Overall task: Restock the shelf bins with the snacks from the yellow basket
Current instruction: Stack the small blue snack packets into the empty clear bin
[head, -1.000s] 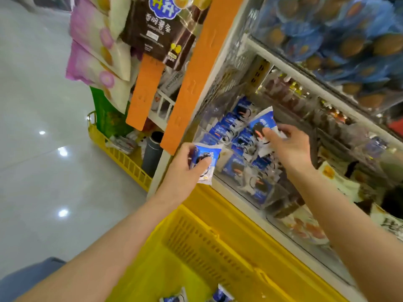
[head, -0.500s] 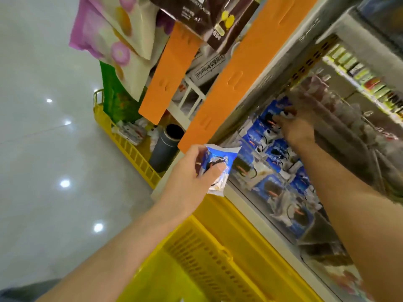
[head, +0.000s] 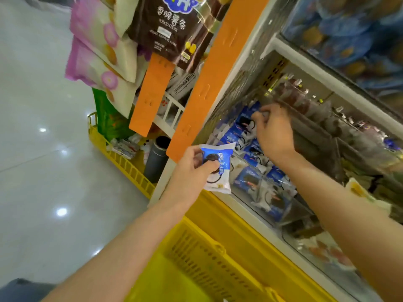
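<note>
My left hand [head: 192, 171] is shut on a blue and white snack packet [head: 220, 171] and holds it in front of the shelf's left corner. My right hand [head: 272, 131] reaches deep into a clear shelf bin [head: 268, 211] that is filled with several matching blue packets [head: 250, 182]. Its fingertips are pinched on the top of a packet [head: 246, 120] standing at the back of the bin. The yellow basket [head: 207, 253] sits below both forearms, and its contents are out of view.
Two orange strips [head: 209, 83] hang by the shelf post, with bags of potato sticks [head: 165, 25] and pink bags [head: 96, 40] above. A second yellow basket [head: 122, 158] with a grey cylinder [head: 156, 160] stands on the floor. Neighbouring bins [head: 316, 118] hold dark packets.
My right hand carried its packet from the bin's front to the back of the bin. My left hand stayed in front of the shelf corner with its packet.
</note>
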A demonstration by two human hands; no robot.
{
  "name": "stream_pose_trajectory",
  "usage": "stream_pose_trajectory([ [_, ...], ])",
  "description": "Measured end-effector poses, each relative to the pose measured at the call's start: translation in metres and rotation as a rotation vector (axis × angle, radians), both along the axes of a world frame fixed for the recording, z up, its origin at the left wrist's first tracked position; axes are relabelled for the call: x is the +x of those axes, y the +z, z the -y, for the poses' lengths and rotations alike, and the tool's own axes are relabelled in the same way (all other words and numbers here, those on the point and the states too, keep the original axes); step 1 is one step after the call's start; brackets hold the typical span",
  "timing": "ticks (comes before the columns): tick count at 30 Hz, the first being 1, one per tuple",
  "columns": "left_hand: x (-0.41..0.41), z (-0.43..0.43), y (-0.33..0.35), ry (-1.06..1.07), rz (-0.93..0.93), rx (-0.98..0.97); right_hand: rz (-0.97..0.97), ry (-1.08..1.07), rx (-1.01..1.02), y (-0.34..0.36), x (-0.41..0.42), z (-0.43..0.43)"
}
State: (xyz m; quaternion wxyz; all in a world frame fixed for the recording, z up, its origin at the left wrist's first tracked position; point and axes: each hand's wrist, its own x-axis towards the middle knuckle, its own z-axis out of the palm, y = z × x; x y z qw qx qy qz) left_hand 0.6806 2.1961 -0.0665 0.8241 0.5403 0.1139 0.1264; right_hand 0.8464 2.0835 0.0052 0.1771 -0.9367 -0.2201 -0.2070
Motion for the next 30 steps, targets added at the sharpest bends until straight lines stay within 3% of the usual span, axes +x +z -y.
stream_pose_trajectory([
  [3, -0.01, 0.018, 0.01, -0.008, 0.002, -0.071, -0.1, 0.195, 0.214, 0.001, -0.062, 0.011],
  [6, -0.024, 0.034, 0.017, -0.016, -0.018, -0.174, -0.215, 0.291, 0.268, -0.004, -0.116, 0.028],
  [8, -0.032, 0.042, 0.022, -0.021, -0.009, -0.238, -0.393, 0.307, 0.294, -0.01, -0.14, 0.037],
  [11, -0.043, 0.052, 0.026, -0.043, -0.011, -0.196, -0.701, 0.35, 0.403, -0.018, -0.161, 0.048],
  [14, -0.054, 0.058, 0.029, -0.044, -0.036, -0.112, -0.772, 0.296, 0.459, -0.02, -0.171, 0.059],
  [23, -0.057, 0.062, 0.029, -0.125, -0.014, 0.333, -0.742, 0.212, 0.411, -0.011, -0.176, 0.104],
  [27, -0.042, 0.063, 0.027, -0.099, 0.061, 0.869, -0.642, 0.178, 0.37, -0.006, -0.167, 0.123],
  [30, -0.022, 0.054, 0.038, 0.064, 0.113, 1.22, -0.57, 0.123, 0.453, 0.003, -0.149, 0.127],
])
